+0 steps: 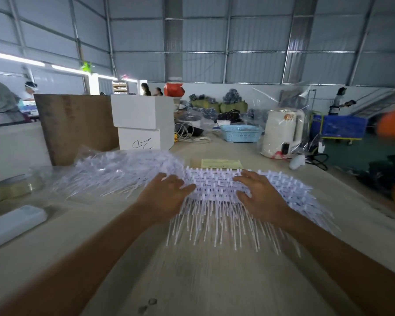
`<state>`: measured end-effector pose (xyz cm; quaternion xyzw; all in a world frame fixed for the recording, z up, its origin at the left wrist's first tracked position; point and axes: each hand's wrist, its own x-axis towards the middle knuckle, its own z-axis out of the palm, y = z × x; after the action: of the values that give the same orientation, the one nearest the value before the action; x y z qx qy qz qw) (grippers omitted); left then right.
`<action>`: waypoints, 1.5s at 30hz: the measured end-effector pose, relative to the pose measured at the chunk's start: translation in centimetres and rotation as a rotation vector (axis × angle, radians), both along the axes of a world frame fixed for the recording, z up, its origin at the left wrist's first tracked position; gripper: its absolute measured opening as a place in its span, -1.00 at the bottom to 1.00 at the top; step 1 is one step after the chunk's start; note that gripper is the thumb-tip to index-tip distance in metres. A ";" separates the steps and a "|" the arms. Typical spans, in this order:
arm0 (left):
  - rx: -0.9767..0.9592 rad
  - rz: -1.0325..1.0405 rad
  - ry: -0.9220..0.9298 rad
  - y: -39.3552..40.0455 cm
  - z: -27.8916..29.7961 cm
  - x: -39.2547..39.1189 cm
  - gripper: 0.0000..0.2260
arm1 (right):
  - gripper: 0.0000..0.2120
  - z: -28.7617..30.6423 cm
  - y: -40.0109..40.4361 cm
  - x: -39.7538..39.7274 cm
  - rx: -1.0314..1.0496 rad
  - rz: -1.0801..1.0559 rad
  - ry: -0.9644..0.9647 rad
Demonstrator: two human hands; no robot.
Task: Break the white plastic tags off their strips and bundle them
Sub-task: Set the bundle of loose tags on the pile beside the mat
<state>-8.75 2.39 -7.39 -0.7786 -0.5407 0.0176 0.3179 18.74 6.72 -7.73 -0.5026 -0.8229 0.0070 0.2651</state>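
I had both hands spread flat, fingers loose, on the stack of tag strips [217, 185] at mid-frame on the table [203, 277], left hand [167, 192] on its left edge, right hand [258, 195] right of centre. To break tags cleanly I judged I should square the stack first, then grip one strip only.

Both arms outstretched, left hand [167, 192] and right hand [259, 193] palm-down, fingers spread.
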 end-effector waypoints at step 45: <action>-0.245 0.391 -0.821 9.7 -0.4 2.7 -0.66 | -0.73 -2.1 8.9 15.2 -0.148 -0.556 0.244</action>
<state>-6.01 12.08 -7.82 -0.6365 -0.7522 -0.1686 -0.0255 33.93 15.60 -9.79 -0.7218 -0.6133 0.0546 0.3162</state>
